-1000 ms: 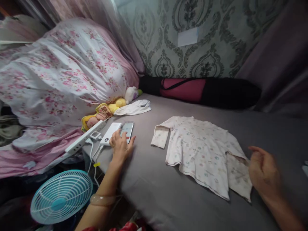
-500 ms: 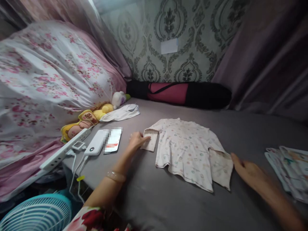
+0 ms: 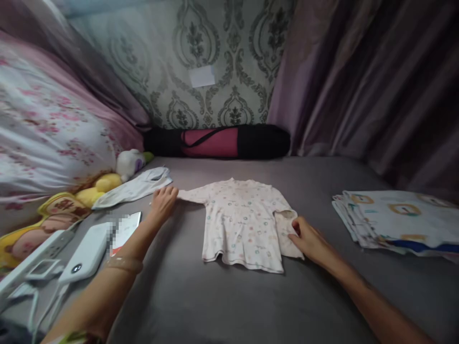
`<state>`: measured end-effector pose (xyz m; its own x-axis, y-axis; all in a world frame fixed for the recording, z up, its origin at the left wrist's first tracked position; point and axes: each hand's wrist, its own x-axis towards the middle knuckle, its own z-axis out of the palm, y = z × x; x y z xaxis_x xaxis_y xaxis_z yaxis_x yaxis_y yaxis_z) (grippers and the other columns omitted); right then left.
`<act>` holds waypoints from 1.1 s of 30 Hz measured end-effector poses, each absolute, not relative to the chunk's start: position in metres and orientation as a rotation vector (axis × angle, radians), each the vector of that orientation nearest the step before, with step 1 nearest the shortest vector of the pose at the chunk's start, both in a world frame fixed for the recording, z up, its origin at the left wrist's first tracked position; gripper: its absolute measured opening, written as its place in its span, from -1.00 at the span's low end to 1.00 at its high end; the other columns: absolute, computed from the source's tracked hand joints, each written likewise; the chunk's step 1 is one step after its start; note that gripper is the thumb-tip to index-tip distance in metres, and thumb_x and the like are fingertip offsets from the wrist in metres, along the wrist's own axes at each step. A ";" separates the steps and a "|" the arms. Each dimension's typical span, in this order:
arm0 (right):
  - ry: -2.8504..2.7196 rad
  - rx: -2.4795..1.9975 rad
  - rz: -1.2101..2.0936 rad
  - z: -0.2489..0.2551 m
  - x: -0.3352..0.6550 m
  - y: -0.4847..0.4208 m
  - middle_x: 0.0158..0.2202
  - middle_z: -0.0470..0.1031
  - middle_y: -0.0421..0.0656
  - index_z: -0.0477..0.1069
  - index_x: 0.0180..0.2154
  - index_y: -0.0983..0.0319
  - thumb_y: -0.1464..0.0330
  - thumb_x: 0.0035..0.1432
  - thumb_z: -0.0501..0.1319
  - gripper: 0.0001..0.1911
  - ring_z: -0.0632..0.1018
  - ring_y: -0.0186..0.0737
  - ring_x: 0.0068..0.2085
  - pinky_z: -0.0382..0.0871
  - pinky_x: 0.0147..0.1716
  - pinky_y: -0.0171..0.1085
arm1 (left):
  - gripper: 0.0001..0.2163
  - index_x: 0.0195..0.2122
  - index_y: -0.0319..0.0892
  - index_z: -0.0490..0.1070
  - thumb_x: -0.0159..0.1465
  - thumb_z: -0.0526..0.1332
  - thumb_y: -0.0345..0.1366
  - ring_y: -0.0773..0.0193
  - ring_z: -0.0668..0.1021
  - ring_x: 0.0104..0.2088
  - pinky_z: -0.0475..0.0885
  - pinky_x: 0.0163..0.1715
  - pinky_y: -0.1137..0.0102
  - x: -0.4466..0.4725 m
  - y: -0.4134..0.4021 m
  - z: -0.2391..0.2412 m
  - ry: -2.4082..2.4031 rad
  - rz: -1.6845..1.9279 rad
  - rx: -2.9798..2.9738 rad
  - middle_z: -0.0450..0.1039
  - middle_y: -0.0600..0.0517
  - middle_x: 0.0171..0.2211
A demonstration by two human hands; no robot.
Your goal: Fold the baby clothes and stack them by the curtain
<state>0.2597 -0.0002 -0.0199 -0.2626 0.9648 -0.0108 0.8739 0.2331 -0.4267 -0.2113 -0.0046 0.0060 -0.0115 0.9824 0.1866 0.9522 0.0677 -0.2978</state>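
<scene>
A small long-sleeved shirt (image 3: 242, 222), pale with a fine coloured print, lies spread on the grey bed sheet (image 3: 193, 301), its collar away from me. My left hand (image 3: 164, 203) is closed on the end of the left-side sleeve, which stretches straight outward. Its fingertips are partly hidden behind the knuckles. On the other side, my right hand (image 3: 306, 239) pinches the outer edge of the right-side sleeve, thumb on top. That sleeve is still bent downward beside the body of the shirt.
Folded printed cloths (image 3: 398, 215) are stacked at right. Left are a white garment (image 3: 134, 188), plush toys (image 3: 103, 184), a phone (image 3: 127, 229), a white power bank (image 3: 88, 251) and a power strip (image 3: 39, 258) with cables. A black-and-red long bag (image 3: 211, 142) lies along the wall.
The left-side sleeve, folded down before, now extends outward in my left hand. My right hand has moved onto the other sleeve's edge. The view has turned right, showing more of the cloth stack.
</scene>
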 end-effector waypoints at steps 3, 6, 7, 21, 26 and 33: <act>-2.405 -1.670 0.070 0.014 0.264 0.004 -0.31 0.43 -0.08 0.28 -0.22 0.24 0.51 0.17 0.00 -0.84 0.46 -0.16 -0.28 0.22 -0.32 -0.27 | -0.70 -0.11 -0.23 0.34 0.15 0.03 -0.54 -0.03 0.41 -0.07 0.22 -0.11 0.20 -0.213 -0.003 -0.006 -2.110 0.258 -1.935 0.39 -0.21 -0.08; -2.475 -1.628 -0.525 0.043 0.271 0.006 -0.26 0.40 0.00 0.34 -0.25 0.26 0.56 0.21 -0.05 -0.77 0.41 -0.07 -0.21 0.19 -0.24 -0.19 | -0.74 -0.14 -0.25 0.36 0.18 -0.01 -0.50 -0.05 0.42 -0.09 0.22 -0.15 0.19 -0.200 0.003 -0.006 -2.148 0.065 -1.819 0.40 -0.22 -0.12; -2.501 -1.607 -0.612 0.046 0.275 0.005 -0.25 0.40 0.00 0.36 -0.24 0.27 0.56 0.21 -0.05 -0.76 0.40 -0.06 -0.20 0.18 -0.22 -0.18 | -0.75 -0.15 -0.25 0.36 0.19 -0.01 -0.48 -0.06 0.42 -0.10 0.21 -0.16 0.18 -0.193 0.006 -0.004 -2.133 -0.030 -1.807 0.40 -0.22 -0.14; -2.496 -2.095 0.165 0.022 0.323 0.031 -0.05 0.48 0.04 0.39 0.02 0.33 0.61 0.18 -0.08 -0.55 0.45 -0.11 0.00 0.21 -0.11 -0.27 | -0.61 -0.01 -0.16 0.40 0.20 -0.02 -0.52 0.19 0.49 -0.01 0.33 0.00 0.31 0.016 0.137 -0.005 -1.757 -0.428 -2.881 0.46 -0.07 0.01; -2.553 -2.166 0.001 0.011 0.322 0.038 -0.05 0.43 0.10 0.41 -0.06 0.36 0.61 0.19 -0.07 -0.61 0.43 -0.07 0.00 0.20 -0.09 -0.25 | -0.69 -0.03 -0.12 0.44 0.27 0.03 -0.43 0.09 0.44 0.07 0.27 0.07 0.19 0.081 0.166 -0.009 -1.693 -0.257 -2.957 0.42 -0.10 0.05; -2.519 -2.197 0.025 0.015 0.326 0.048 -0.10 0.45 0.11 0.47 -0.17 0.37 0.56 0.18 -0.01 -0.70 0.44 -0.07 -0.03 0.19 -0.09 -0.25 | -0.84 -0.23 -0.16 0.48 0.15 0.22 -0.35 0.03 0.47 -0.02 0.25 0.03 0.12 0.087 0.181 -0.008 -1.706 -0.074 -2.954 0.47 -0.11 -0.12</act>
<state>0.3258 0.0481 0.0145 -0.1248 0.9791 -0.1604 0.9822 0.1449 0.1199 0.0866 0.1812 -0.0085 0.5079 0.8560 -0.0965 0.8444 -0.4726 0.2524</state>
